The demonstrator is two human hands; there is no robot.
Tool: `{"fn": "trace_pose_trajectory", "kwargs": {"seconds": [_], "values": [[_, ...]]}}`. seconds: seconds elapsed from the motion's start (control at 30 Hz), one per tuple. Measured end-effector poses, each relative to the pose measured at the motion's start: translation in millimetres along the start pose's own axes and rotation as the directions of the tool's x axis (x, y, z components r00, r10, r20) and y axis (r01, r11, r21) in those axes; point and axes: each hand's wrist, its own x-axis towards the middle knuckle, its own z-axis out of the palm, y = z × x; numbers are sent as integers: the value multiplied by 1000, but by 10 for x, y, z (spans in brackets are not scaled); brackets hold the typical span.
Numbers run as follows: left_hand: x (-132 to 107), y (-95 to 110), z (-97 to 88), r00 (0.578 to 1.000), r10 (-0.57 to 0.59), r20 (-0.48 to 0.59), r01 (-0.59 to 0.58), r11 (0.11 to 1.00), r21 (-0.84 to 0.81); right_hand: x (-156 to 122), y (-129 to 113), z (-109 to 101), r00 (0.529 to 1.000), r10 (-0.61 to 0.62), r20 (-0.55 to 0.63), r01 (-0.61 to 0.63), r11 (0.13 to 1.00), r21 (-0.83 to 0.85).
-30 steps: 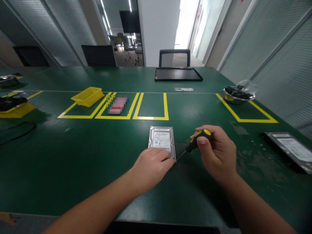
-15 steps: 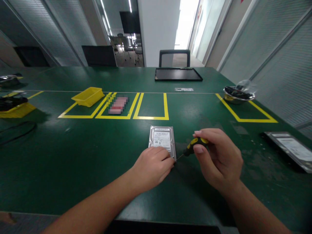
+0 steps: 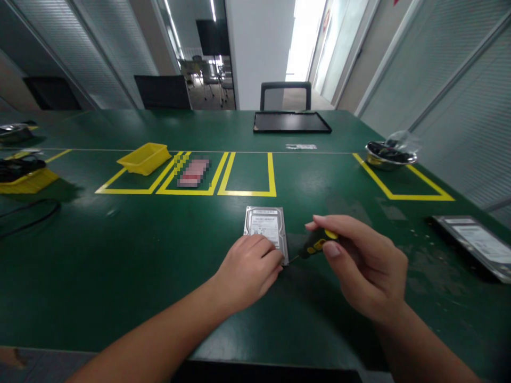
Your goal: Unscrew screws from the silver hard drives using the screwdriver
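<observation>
A silver hard drive (image 3: 265, 221) with a white label lies flat on the green table. Over its near end, my left hand (image 3: 251, 268) is closed on it, hiding that part. My right hand (image 3: 365, 263) grips a black and yellow screwdriver (image 3: 315, 244) by the handle, between thumb and fingers. The screwdriver slants down to the left, and its thin shaft reaches the drive's near right corner. Whether the tip sits in a screw is too small to tell.
A second hard drive (image 3: 477, 239) lies at the right. Farther back are a yellow tray (image 3: 146, 159), a blurred pink object (image 3: 194, 173), a metal bowl (image 3: 389, 161) of black items, and a black-framed panel (image 3: 292, 122). A black cable (image 3: 48, 215) lies at the left.
My right hand has shifted slightly right, its thumb and fingers turned on the screwdriver handle, which shows a different side. My left hand and the hard drive stay nearly in place.
</observation>
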Motion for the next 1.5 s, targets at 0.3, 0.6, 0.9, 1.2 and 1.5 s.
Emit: {"fn": "trace_pose_trajectory", "kwargs": {"seconds": [0.3,0.6,0.9,1.2,1.5], "values": [[3,2,-5,999,-13,42,13,1000,-3,43,-22,-39,990,-89,105,91,996,-9],[-10,-6,10,1000,-6,23,6,1000,5,211,-233,-128,964,-110,243,154,974,-168],[-20,-12,-28,998,-19,52,19,1000,0,423,-423,-298,886,-58,460,222,925,-310],[-9,-28,-12,999,-7,52,9,1000,-24,781,-525,-284,789,-110,605,302,926,-226],[-15,-54,-41,998,-1,67,2,1000,-27,859,-593,-230,719,56,693,298,876,-379]]}}
